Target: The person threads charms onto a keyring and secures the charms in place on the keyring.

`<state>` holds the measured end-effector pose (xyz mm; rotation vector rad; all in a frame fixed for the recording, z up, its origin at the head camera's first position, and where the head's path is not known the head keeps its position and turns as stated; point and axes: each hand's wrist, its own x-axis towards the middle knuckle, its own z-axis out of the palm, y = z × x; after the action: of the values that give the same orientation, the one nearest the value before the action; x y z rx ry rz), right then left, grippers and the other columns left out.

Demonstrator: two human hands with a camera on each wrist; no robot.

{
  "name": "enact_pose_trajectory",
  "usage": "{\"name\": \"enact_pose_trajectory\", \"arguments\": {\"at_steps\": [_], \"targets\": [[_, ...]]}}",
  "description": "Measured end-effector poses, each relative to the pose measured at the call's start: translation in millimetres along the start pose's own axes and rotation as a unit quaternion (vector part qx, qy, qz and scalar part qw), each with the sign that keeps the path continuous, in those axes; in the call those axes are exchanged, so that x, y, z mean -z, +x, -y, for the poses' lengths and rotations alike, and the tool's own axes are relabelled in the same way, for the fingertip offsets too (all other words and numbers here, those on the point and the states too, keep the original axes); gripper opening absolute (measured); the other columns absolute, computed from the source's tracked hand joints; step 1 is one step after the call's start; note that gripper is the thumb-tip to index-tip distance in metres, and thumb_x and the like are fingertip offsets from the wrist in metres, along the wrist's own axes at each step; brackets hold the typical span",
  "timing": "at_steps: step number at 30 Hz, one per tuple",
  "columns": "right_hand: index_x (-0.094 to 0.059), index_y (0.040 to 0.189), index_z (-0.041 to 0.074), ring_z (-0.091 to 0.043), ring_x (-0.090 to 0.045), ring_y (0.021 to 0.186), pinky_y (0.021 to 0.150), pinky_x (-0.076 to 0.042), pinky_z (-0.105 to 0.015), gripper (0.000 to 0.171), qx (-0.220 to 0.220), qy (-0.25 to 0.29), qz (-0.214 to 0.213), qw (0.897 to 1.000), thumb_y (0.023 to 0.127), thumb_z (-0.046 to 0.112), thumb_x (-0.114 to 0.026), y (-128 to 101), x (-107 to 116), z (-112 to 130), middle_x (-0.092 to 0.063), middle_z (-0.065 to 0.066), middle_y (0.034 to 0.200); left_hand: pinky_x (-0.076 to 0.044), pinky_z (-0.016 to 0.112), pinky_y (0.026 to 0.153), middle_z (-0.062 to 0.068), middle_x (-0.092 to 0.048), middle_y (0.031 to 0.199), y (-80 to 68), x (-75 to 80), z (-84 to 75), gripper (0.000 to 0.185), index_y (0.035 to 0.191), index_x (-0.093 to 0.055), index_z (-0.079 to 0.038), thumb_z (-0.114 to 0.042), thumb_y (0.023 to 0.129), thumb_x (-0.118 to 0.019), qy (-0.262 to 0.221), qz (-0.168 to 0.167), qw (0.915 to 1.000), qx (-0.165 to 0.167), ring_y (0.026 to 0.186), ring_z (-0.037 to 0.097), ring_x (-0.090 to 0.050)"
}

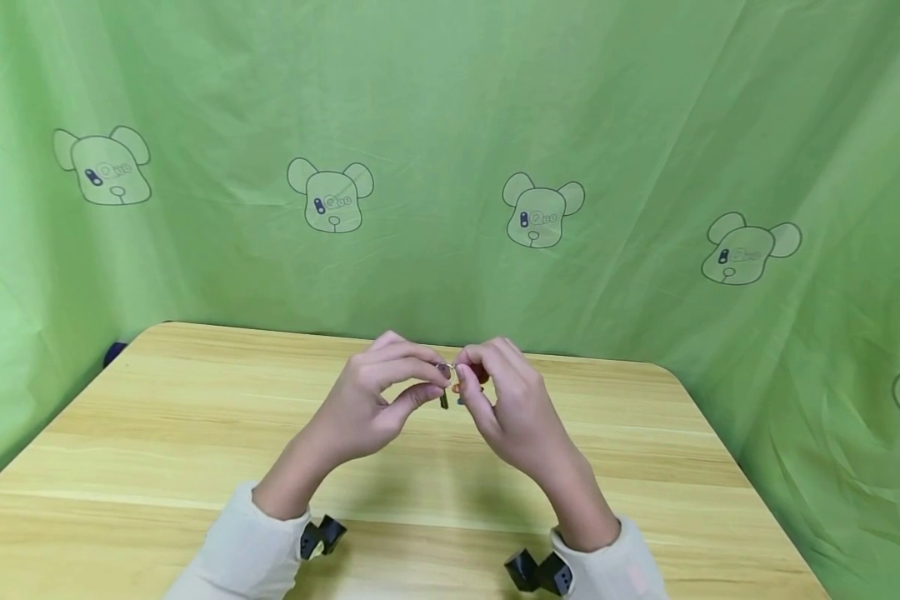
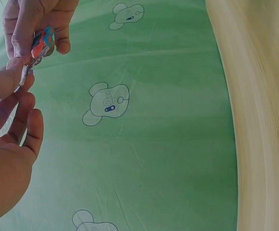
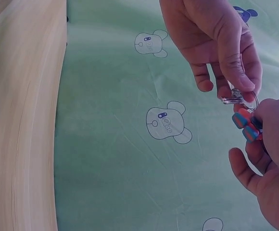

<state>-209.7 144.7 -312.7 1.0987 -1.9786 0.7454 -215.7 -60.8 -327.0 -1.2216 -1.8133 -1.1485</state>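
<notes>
Hands meet above the surface (image 1: 195, 433): left hand (image 1: 371, 400) pinches a metal ring (image 3: 233, 98), right hand (image 1: 506, 408) at 3 o'clock pinches its orange-and-blue keys (image 3: 247, 126); the slight fingertip hold could let them drop.

Wooden table (image 1: 157, 467) in view.
Pale, light-grained top with rounded far corners, running right up against the green bear-print cloth (image 1: 450, 150) behind.

We hold both hands raised and close together, fingertips almost meeting. Our left hand (image 1: 378, 392) pinches with thumb and forefinger, other fingers curled. Our right hand (image 1: 506, 400) pinches too, its wrist angled inward toward the left hand.
</notes>
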Motion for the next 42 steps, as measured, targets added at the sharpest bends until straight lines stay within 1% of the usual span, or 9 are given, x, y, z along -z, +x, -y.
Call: {"name": "enact_pose_trajectory", "arguments": {"at_steps": [5,11,14,22,27,29,34,38,42], "targets": [[-0.062,0.097,0.001,-0.014,-0.056,0.08,0.068,-0.051,-0.026,0.009,-0.009,-0.002,-0.001,1.0,0.093,-0.007,-0.063,-0.5,0.0,0.5,-0.059,-0.001,0.085,-0.05,0.034,0.084,0.002,-0.075,0.103,-0.2,-1.0,-1.0,0.011,0.095,-0.077,-0.009,-0.002,0.087,-0.079,0.009,0.005,0.9999,0.014,0.097,0.019,-0.063],[-0.062,0.098,0.001,-0.015,-0.056,0.081,0.069,-0.052,-0.026,0.009,-0.014,-0.009,0.005,1.0,0.093,-0.007,-0.064,-1.5,-0.4,0.7,-0.058,-0.002,0.086,-0.052,0.034,0.088,0.004,-0.074,0.106,-0.2,-1.6,-1.1,0.008,0.091,-0.078,-0.01,-0.004,0.086,-0.08,0.023,-0.002,0.9995,0.02,0.102,0.021,-0.063],[-0.062,0.097,0.001,-0.014,-0.056,0.081,0.069,-0.052,-0.026,0.009,-0.016,-0.011,0.005,1.0,0.094,-0.007,-0.064,-1.6,-0.5,0.9,-0.058,-0.002,0.086,-0.051,0.034,0.085,0.005,-0.073,0.104,0.2,-1.3,-0.4,0.009,0.09,-0.078,-0.009,-0.002,0.085,-0.08,0.024,-0.012,0.9995,0.013,0.1,0.022,-0.062],[-0.062,0.098,0.0,-0.015,-0.057,0.081,0.069,-0.052,-0.026,0.009,-0.01,-0.013,0.0,1.0,0.093,-0.008,-0.064,-0.1,-0.3,1.7,-0.059,-0.003,0.086,-0.049,0.028,0.073,0.001,-0.074,0.09,1.2,-0.3,3.2,0.014,0.088,-0.081,-0.008,0.002,0.078,-0.085,0.039,-0.042,0.9982,-0.015,0.088,0.019,-0.06],[-0.063,0.099,0.0,-0.015,-0.057,0.08,0.069,-0.052,-0.026,0.008,-0.005,-0.007,-0.001,1.0,0.094,-0.006,-0.063,0.3,-0.7,1.5,-0.06,-0.003,0.086,-0.049,0.025,0.071,0.002,-0.075,0.088,2.3,0.7,2.2,0.014,0.085,-0.082,-0.009,0.002,0.076,-0.086,0.043,-0.064,0.9967,-0.022,0.086,0.019,-0.061],[-0.063,0.099,0.001,-0.015,-0.057,0.081,0.07,-0.052,-0.026,0.005,-0.005,-0.002,0.001,1.0,0.097,-0.003,-0.062,0.6,-0.6,1.7,-0.06,-0.002,0.086,-0.048,0.025,0.071,0.002,-0.075,0.087,2.6,1.3,1.6,0.014,0.084,-0.082,-0.009,0.003,0.076,-0.086,0.038,-0.076,0.9961,-0.021,0.085,0.02,-0.062],[-0.064,0.1,0.001,-0.015,-0.057,0.081,0.07,-0.052,-0.027,0.007,0.001,0.008,0.003,1.0,0.101,0.003,-0.058,0.6,-1.4,2.0,-0.061,-0.003,0.088,-0.047,0.026,0.071,0.002,-0.076,0.084,1.6,2.0,1.0,0.016,0.082,-0.081,-0.007,0.007,0.075,-0.085,-0.002,-0.099,0.9951,0.004,0.082,0.018,-0.061],[-0.065,0.1,0.0,-0.015,-0.058,0.08,0.069,-0.053,-0.028,0.005,0.006,0.016,0.0,1.0,0.1,0.001,-0.059,0.3,-2.7,2.4,-0.061,-0.003,0.088,-0.046,0.028,0.071,0.002,-0.075,0.083,0.2,1.5,0.6,0.017,0.084,-0.081,-0.007,0.008,0.076,-0.084,-0.038,-0.107,0.9927,0.04,0.081,0.017,-0.06],[-0.065,0.101,0.001,-0.016,-0.058,0.081,0.069,-0.053,-0.031,0.006,0.001,0.022,0.002,1.0,0.101,0.002,-0.059,-0.1,-3.5,3.4,-0.061,-0.003,0.088,-0.048,0.028,0.072,0.002,-0.075,0.083,-0.9,0.6,0.0,0.016,0.085,-0.081,-0.006,0.008,0.078,-0.083,-0.064,-0.115,0.988,0.082,0.081,0.017,-0.059]]}}
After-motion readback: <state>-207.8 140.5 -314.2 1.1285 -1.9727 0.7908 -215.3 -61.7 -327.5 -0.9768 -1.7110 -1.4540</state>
